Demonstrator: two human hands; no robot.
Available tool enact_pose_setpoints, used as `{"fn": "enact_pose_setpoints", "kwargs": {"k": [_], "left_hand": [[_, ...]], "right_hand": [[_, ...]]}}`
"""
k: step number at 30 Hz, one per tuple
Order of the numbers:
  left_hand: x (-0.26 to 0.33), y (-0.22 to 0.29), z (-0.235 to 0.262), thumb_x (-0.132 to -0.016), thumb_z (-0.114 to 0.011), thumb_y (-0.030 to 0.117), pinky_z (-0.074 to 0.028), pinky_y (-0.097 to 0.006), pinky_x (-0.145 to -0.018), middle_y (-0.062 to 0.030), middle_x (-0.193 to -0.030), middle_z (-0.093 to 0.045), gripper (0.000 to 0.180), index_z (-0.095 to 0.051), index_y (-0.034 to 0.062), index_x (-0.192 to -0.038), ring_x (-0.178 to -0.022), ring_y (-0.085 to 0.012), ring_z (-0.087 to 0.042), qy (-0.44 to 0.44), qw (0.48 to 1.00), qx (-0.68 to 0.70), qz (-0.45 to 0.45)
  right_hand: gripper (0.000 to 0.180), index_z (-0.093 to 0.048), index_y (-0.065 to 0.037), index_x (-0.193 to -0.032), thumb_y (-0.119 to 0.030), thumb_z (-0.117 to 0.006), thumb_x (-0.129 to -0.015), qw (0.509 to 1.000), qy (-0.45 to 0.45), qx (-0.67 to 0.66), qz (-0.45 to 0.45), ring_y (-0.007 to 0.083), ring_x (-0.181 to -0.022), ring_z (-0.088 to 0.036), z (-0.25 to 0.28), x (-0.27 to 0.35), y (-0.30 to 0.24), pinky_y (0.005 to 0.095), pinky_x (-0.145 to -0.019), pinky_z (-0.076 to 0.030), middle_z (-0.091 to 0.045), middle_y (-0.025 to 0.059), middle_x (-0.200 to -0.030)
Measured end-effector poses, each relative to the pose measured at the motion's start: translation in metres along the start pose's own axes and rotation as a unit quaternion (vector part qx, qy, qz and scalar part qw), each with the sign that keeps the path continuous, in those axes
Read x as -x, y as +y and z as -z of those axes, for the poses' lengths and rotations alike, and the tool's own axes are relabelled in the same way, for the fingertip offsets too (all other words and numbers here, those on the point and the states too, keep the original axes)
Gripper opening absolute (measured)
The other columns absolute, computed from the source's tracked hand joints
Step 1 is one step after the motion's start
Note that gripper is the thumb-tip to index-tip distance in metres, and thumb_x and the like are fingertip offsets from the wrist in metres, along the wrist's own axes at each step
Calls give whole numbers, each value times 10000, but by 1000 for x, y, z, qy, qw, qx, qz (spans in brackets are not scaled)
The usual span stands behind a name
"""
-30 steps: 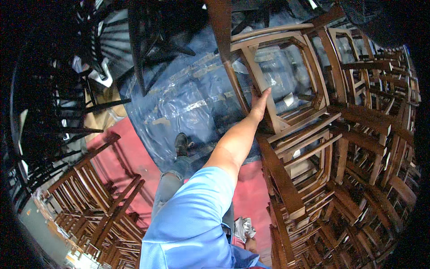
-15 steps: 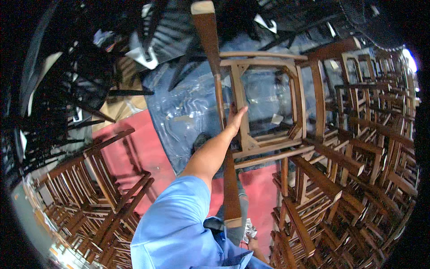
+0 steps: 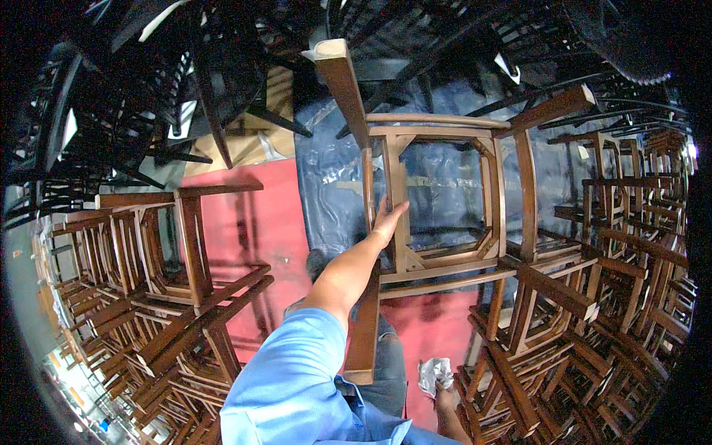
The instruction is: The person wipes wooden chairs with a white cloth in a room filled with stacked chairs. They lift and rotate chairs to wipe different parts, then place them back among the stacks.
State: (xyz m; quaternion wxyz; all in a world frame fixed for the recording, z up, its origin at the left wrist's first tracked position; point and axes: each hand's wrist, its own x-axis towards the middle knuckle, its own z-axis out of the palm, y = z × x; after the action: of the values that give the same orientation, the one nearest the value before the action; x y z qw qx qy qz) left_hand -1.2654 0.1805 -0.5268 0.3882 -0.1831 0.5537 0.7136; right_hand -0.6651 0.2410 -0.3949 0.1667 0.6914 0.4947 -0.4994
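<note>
With my left hand [image 3: 387, 221] I grip the side rail of a wooden chair frame [image 3: 399, 174]; my thumb lies over the rail and most of the fingers are hidden behind it. The frame has dark brown legs and a paler, open rectangular seat frame with corner braces; no seat panel is in it. Low at the right, my right hand [image 3: 443, 397] is closed on a crumpled whitish cloth or paper [image 3: 435, 375]; which of the two I cannot tell.
Brown chair frames [image 3: 519, 356] stand stacked on the right, and more frames [image 3: 159, 297] on the left. Dark chairs [image 3: 200, 89] crowd the far side. Blue plastic sheeting [image 3: 326, 178] and a red floor covering [image 3: 252, 215] lie below.
My view has shifted, and the held chair frame now sits slightly lower and at a changed tilt. My right hand and its crumpled piece show more fully. The left hand keeps its grip.
</note>
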Motion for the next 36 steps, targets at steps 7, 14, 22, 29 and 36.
{"fn": "enact_pose_setpoints", "kwargs": {"k": [7,14,22,29,36], "left_hand": [[43,19,105,-801,-775,494,-302,-409,-1131,-170,-1497,-385,1072,-147,83,-1567,-1386,-276,-364,23,999,-23,8],[73,38,233,-797,-815,403,-420,-380,-1045,-161,-1424,-483,1049,-180,40,-1549,-1292,-255,-485,26,999,-37,-31],[115,78,352,-814,-798,382,-380,-378,-1081,-135,-1432,-487,979,-232,41,-1536,-1300,-248,-478,57,995,-73,-26],[131,111,428,-817,-742,542,-347,-440,-1113,-136,-1475,-444,947,-323,55,-1514,-1346,-275,-416,26,996,-86,-18],[102,82,498,-788,-741,591,-327,-417,-1116,-162,-1479,-423,1027,-297,11,-1510,-1356,-288,-399,34,992,-103,67]], "right_hand": [[405,-632,14,-1188,-87,-760,-817,997,-36,-43,-46,225,-886,-689,-24,12,50,343,-736,-567,-701,95,-1012],[429,-629,32,-1110,-305,-729,-863,962,-26,267,-45,168,-635,-601,-81,49,52,318,-514,-448,-677,78,-853],[459,-578,26,-1151,-282,-741,-851,992,-15,112,-54,171,-716,-593,-180,138,-12,331,-587,-460,-665,91,-926],[400,-609,42,-1120,-241,-727,-864,992,-15,121,-15,193,-778,-613,-204,154,12,333,-644,-490,-670,101,-937],[407,-591,13,-1209,-166,-737,-874,994,71,85,-22,240,-862,-664,-113,186,57,398,-609,-553,-683,138,-1036]]}}
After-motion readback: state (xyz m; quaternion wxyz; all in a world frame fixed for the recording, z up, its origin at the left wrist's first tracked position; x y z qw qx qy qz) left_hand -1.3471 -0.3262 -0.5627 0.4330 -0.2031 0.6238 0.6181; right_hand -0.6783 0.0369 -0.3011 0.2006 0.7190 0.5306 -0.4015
